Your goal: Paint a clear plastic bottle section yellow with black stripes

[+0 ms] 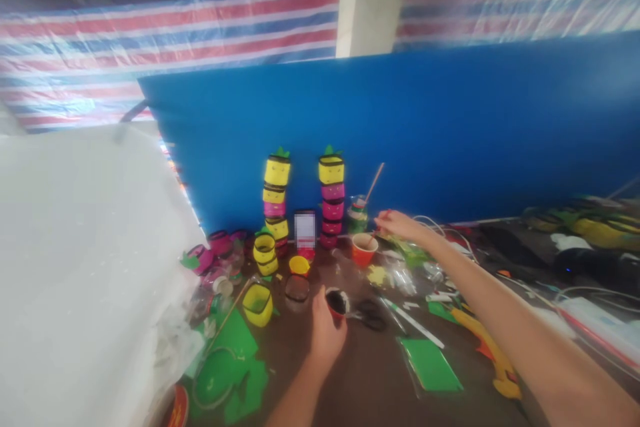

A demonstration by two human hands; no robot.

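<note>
My left hand (327,327) is wrapped round a small red cup (338,307) with a dark inside and a pale patch at its rim. Farther off, my right hand (397,223) pinches a thin reddish stick (373,238), whose lower end reaches into an orange-red paper cup (364,255). Blur hides what is on the stick's tip. Black-handled scissors (371,313) lie just right of the cup in my left hand. To its left stand a clear, dark-rimmed cup (297,288) and a yellow cup (258,305).
Two stacks of yellow and pink cups with faces, a left stack (275,195) and a right stack (333,192), stand before the blue panel (400,120). Green sheets (235,333), a green packet (433,365), a white marker (415,323) and a yellow tool (493,350) lie about.
</note>
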